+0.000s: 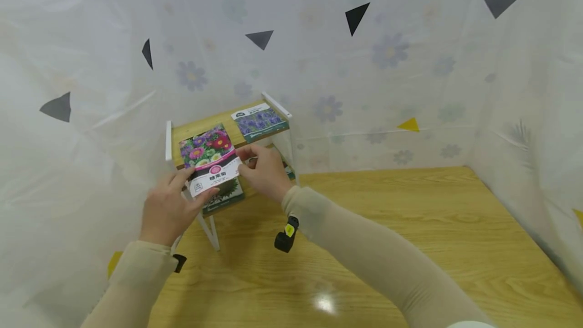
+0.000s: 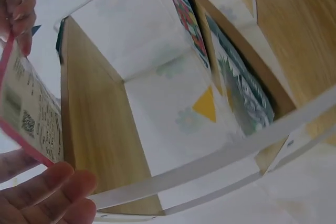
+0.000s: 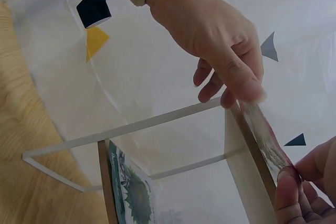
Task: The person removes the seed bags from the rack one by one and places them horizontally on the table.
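Flower packet (image 1: pixel 211 155), one, pink-banded, held over the upper shelf (image 1: pixel 205 121), left part; contact with shelf, cannot tell; left hand (image 1: pixel 170 206), fingers bent, pinching packet's left edge; right hand (image 1: pixel 265 170), thumb and finger nearly closed, pinching its right edge; purple packet (image 1: pixel 259 121), lying at shelf's right end; lower shelf (image 2: pixel 285 107), two packets; table (image 1: pixel 387 227), wood-grained, beneath

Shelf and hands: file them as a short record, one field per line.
Left hand: grips the held packet at its lower left
Right hand: pinches its right edge
Held packet's front: pink, red, purple and white flowers
Shelf: two wooden boards, white frame
Upper board: purple-flower packet at its right end
Lower board: spiky-plant packet, red-flower packet
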`<move>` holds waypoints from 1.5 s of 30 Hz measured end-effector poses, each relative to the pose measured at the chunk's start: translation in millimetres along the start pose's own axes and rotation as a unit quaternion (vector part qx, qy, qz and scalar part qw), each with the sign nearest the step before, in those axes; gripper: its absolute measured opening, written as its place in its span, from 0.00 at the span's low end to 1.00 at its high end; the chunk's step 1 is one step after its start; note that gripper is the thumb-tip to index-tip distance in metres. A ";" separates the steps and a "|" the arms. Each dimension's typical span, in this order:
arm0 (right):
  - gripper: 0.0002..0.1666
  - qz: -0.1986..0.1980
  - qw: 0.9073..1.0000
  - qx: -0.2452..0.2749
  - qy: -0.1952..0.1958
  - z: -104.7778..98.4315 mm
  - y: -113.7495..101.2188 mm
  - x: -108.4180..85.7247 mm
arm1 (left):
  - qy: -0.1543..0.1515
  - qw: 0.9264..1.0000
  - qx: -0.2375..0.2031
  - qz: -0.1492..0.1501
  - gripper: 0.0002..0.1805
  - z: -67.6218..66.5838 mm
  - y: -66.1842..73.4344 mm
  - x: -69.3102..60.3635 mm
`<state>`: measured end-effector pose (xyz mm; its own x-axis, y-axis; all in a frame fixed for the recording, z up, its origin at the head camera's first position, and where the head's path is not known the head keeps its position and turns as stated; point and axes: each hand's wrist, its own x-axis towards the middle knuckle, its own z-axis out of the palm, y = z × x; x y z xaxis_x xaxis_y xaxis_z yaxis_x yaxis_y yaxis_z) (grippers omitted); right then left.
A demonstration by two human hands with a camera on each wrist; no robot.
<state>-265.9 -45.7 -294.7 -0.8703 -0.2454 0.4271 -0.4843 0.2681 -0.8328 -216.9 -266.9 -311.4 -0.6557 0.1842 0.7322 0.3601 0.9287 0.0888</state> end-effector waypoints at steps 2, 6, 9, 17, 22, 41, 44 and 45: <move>0.14 -0.001 1.000 0.004 -0.002 0.6 1.9 -1.4 | -0.005 1.000 -0.019 -0.010 0.38 1.7 0.4 -1.1; 0.14 0.002 1.000 0.010 -0.005 1.7 4.6 -3.3 | -0.011 0.998 -0.050 -0.043 0.33 4.4 0.6 -1.0; 0.14 0.010 1.000 0.016 -0.011 2.6 6.1 -5.0 | -0.021 0.993 -0.074 -0.085 0.29 6.2 -0.1 0.1; 0.19 0.019 0.999 0.027 -0.019 4.6 9.7 -9.3 | 0.006 0.978 -0.145 -0.148 0.22 11.0 0.6 2.0; 0.23 0.027 0.999 0.028 -0.019 4.9 11.2 -11.9 | 0.028 0.970 -0.177 -0.167 0.21 12.4 4.8 1.0; 0.18 0.020 0.998 0.031 -0.051 -2.0 25.8 -35.6 | 0.056 0.944 -0.241 -0.218 0.37 25.4 16.3 -26.2; 0.14 0.007 0.998 0.040 -0.058 -5.5 30.8 -41.3 | 0.062 0.941 -0.257 -0.211 0.36 29.4 20.0 -31.5; 0.13 0.001 0.997 0.041 -0.060 -6.9 33.2 -43.3 | 0.063 0.939 -0.267 -0.208 0.36 31.2 20.9 -33.6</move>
<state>-244.9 -19.8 -338.5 -0.8522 -0.3553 0.3841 -0.4689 0.1928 -0.8620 -208.1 -243.7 -355.3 -0.7412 -0.2297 0.6307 0.3937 0.6122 0.6857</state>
